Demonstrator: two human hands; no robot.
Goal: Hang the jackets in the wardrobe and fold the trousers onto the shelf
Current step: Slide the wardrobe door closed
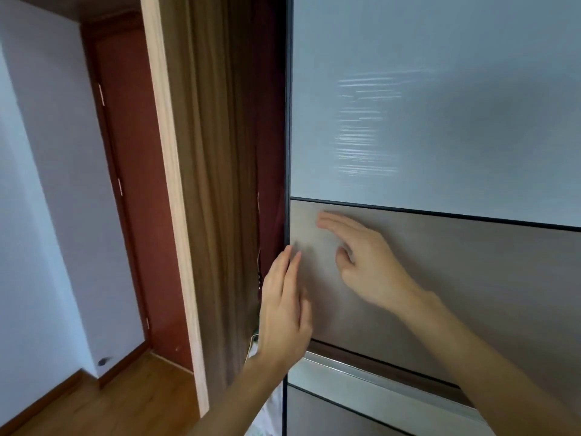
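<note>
Both hands are flat and hold nothing: left hand (284, 305) at the door (440, 278) edge, right hand (367, 262) on the panel just beside it.

Soft daylight is lighting my view evenly; streaky glare is sitting on the pale door panel (440, 105), my fingers (333, 220) are blurring, and straight edges are bowing outward.

Wardrobe door (440, 121) hides interior; both hands motion-blurred.
</note>
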